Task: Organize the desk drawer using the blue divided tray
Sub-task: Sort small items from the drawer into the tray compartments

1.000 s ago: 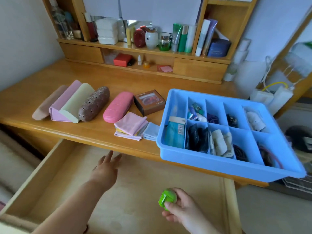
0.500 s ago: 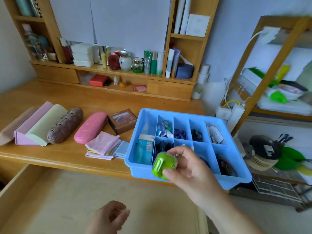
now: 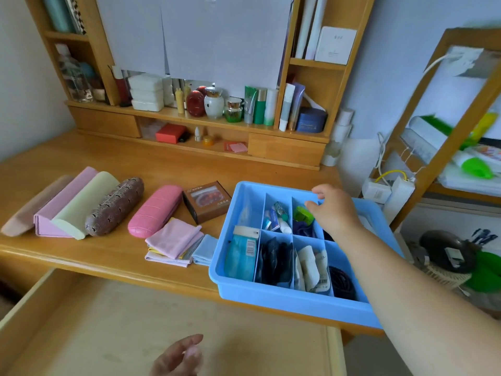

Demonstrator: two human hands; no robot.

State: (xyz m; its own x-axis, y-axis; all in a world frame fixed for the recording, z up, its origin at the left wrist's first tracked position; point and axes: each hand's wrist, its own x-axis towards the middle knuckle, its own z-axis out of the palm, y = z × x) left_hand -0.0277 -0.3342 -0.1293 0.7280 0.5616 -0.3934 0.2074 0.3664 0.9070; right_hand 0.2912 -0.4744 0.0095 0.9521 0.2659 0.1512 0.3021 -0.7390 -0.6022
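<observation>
The blue divided tray sits on the desk's front right edge, its compartments holding small packets, tubes and dark bands. A small green case lies in the tray's back middle compartment on a purple item. My right hand reaches over that compartment; its fingertips are right beside the case and the thumb is lifted clear of it. My left hand hovers over the open wooden drawer with its fingers relaxed and holds nothing.
On the desk left of the tray lie several glasses cases, a brown box and folded cloths. Bottles and jars fill the back shelf. A wooden rack stands to the right.
My right hand carried the green case from above the drawer up over the tray and set it in the back middle compartment. My left hand dropped lower in view.
</observation>
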